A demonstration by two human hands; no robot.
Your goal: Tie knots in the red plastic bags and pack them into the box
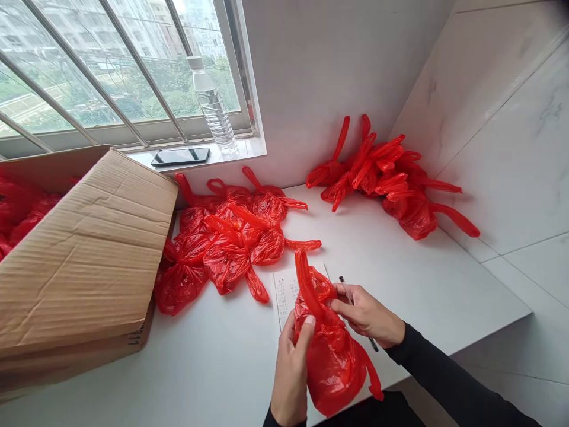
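Note:
A red plastic bag is held over the table's front edge, between both hands. My left hand grips its left side, thumb on top. With thumb and fingers, my right hand pinches the bag's upper right part. One handle loop stands up at the top and another hangs at the lower right. Under the hands lies a sheet of paper with handwritten columns, partly covered by the bag. A black pen passes beneath my right hand; whether the hand touches it, I cannot tell.
Several knotted red bags lie beside a cardboard box that holds more red plastic. Another pile of red bags rests in the back right corner. A phone and a water bottle occupy the windowsill.

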